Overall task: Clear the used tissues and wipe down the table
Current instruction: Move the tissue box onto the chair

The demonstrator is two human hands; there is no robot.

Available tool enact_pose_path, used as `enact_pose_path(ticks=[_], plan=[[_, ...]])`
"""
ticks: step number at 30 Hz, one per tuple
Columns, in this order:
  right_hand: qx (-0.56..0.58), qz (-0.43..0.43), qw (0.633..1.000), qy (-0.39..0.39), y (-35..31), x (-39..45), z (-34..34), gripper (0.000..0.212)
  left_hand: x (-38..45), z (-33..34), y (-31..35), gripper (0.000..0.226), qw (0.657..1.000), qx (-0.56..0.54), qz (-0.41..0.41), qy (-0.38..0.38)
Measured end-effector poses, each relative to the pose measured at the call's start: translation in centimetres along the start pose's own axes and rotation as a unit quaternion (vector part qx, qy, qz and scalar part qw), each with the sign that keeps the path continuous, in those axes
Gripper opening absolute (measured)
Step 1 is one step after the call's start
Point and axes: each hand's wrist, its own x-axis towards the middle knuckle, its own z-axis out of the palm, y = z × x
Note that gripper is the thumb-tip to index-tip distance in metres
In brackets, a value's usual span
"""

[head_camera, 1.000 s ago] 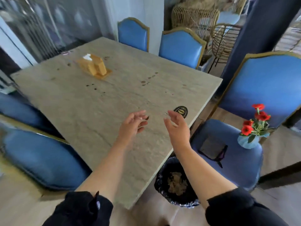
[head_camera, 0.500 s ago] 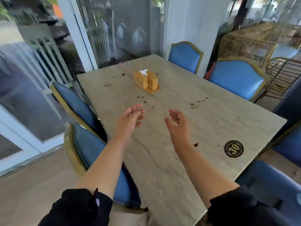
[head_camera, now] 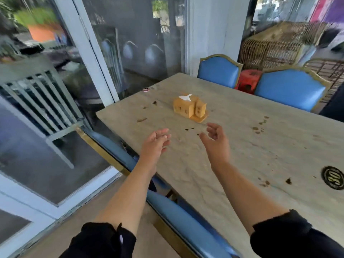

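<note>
The beige stone table [head_camera: 242,149] fills the right half of the view and carries dark stains and crumbs [head_camera: 259,125]. A wooden tissue holder [head_camera: 189,108] with a white tissue sticking out of its top stands toward the far left part of the table. My left hand [head_camera: 155,144] hovers over the table's left edge, fingers loosely apart and holding nothing. My right hand [head_camera: 216,140] hangs above the tabletop just in front of the holder, fingers curled but apart, also holding nothing. I see no loose used tissues.
Blue gold-trimmed chairs stand at the far side [head_camera: 219,71] [head_camera: 290,88] and along the near left edge [head_camera: 186,215]. A black round number disc [head_camera: 333,177] lies at the right. Glass doors [head_camera: 93,71] are on the left, a red stool [head_camera: 248,81] and wicker furniture [head_camera: 275,49] behind.
My view has swung left, away from the bin and the flower vase, toward the glass doors. Both hands stayed raised, apart and without anything in them, now closer to the tissue holder.
</note>
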Motion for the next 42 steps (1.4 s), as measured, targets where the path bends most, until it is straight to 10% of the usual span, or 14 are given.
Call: enact_pose_path(ticks=[29,42], plan=[[-0.122,0.097,0.976,0.150,10.9,26.6,18.7,0.040,41.5,2.9,-3.5,0.051,0.986,0.077,-0.023,-0.145],[-0.125,0.124,0.955,0.240,13.0,29.3,22.8,0.052,45.7,5.4,-6.2,0.048,0.975,0.099,-0.056,-0.188]])
